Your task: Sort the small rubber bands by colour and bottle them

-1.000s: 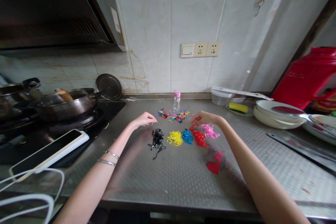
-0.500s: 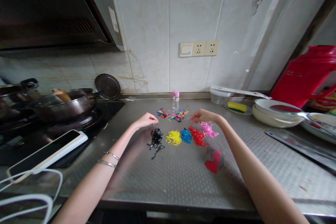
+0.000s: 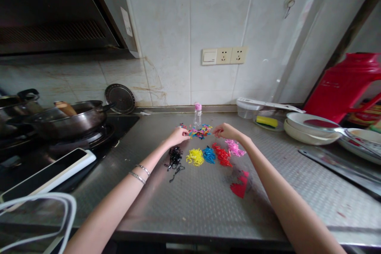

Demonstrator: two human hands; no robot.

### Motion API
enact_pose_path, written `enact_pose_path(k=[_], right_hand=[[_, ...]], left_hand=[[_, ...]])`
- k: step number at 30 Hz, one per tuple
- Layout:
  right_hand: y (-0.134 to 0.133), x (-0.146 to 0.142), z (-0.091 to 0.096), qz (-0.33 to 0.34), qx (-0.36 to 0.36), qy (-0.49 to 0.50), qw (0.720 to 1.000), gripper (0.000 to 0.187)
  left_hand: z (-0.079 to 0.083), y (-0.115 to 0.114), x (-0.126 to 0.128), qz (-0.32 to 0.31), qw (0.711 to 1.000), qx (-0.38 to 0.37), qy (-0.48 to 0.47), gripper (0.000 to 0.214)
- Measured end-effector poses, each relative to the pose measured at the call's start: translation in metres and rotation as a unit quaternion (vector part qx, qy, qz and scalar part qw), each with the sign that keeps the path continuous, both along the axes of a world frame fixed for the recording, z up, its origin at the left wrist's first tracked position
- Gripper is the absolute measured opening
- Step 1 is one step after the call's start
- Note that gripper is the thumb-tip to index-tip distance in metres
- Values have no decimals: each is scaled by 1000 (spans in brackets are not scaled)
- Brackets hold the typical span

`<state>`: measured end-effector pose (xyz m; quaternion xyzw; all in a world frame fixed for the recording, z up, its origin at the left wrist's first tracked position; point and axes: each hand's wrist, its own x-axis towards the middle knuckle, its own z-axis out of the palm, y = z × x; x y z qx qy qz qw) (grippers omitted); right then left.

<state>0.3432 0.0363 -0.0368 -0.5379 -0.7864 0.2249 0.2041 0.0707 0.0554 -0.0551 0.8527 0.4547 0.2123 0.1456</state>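
A mixed heap of small coloured bands (image 3: pixel 199 131) lies near the back of the steel counter (image 3: pixel 208 202). In front of it sit sorted piles: black (image 3: pixel 175 158), yellow (image 3: pixel 195 156), blue (image 3: pixel 209 154), red (image 3: pixel 222 154) and pink (image 3: pixel 234 147). My left hand (image 3: pixel 177 136) reaches into the left edge of the mixed heap, fingers pinched together. My right hand (image 3: pixel 226 131) is at the heap's right edge, fingertips curled in a pinch; what either hand holds is too small to see.
A small pink-capped bottle (image 3: pixel 197 114) stands behind the heap. A red scrap (image 3: pixel 239 186) lies nearer me. A wok (image 3: pixel 70 117) sits on the stove at left, beside a phone (image 3: pixel 44 174) and white cable (image 3: pixel 35 214). Bowls (image 3: pixel 309 129), a sponge (image 3: pixel 266 121) and a red thermos (image 3: pixel 345 85) stand at right.
My left hand moved forward and right from above the black pile to the mixed heap. My right hand left the red pile and moved to the heap's right edge.
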Motion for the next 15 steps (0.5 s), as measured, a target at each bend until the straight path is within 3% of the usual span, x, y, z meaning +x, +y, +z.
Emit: enact_pose_path(k=[9,15], right_hand=[[-7,-4,3,-11,45,-41,998,30],[-4,-8,-8,-44,107,-68,991,34]], left_hand=[[7,-11,9,1,986,96,138,25],[13,-7,7,-21,991,89,93,21]])
